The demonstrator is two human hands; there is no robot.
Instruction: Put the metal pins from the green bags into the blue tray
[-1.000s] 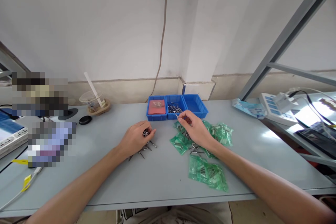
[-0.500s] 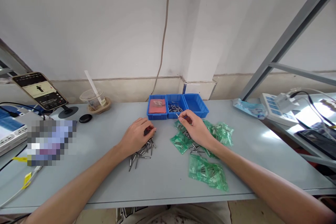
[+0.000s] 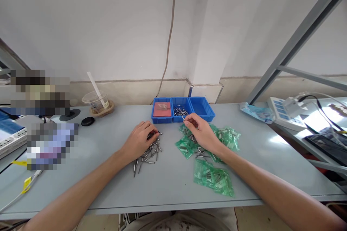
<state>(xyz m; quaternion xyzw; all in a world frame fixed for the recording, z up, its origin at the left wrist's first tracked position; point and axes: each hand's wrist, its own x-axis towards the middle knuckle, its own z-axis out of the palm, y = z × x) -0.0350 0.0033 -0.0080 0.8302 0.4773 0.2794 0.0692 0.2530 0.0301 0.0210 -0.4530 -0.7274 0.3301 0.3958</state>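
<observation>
My left hand is closed over a pile of small metal pins on the grey table, a pin showing at its fingertips. My right hand pinches a short metal pin in front of the blue trays. Under and around that hand lie green plastic packets and loose pins. Nearer the table's front edge is another group of green packets. The middle blue tray holds metal pins, the left one a red packet, and the right one shows a bare bottom.
At the left are a cup with a straw, a round black object, a blurred purple item and a power strip. A light blue packet and another power strip lie at the right.
A pin now sticks out further to the right from my left fingertips. My right hand has hardly moved and keeps its pin.
</observation>
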